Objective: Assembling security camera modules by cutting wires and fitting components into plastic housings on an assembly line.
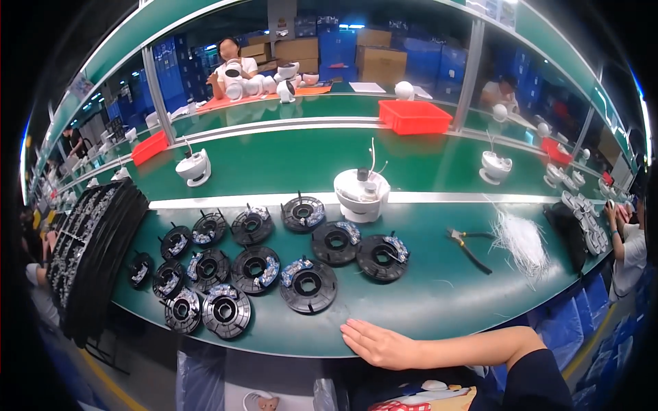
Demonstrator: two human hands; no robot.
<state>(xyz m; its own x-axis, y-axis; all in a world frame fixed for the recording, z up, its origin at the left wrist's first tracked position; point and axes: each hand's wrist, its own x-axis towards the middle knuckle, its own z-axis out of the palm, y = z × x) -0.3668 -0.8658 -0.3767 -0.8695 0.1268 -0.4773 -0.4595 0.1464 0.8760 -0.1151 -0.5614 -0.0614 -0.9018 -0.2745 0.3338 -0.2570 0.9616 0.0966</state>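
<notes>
My right hand (381,344) lies flat at the front edge of the green workbench (411,305), fingers stretched out and holding nothing. My left hand is out of view. Left of the right hand, several round black plastic discs (308,286) with small blue circuit boards are spread over the bench. Behind them, by the white ledge, stands a white rounded housing (362,197) with wires sticking up. A pair of cutting pliers (471,251) with black-and-yellow handles rests to the right, beside a pile of thin white cut strands (522,245).
A tall stack of black trays (103,253) stands at the left end. More white housings (194,168) sit on the green belt beyond the ledge, with a red bin (415,118) behind. People work across the line and at the far right, near a black bag (566,236).
</notes>
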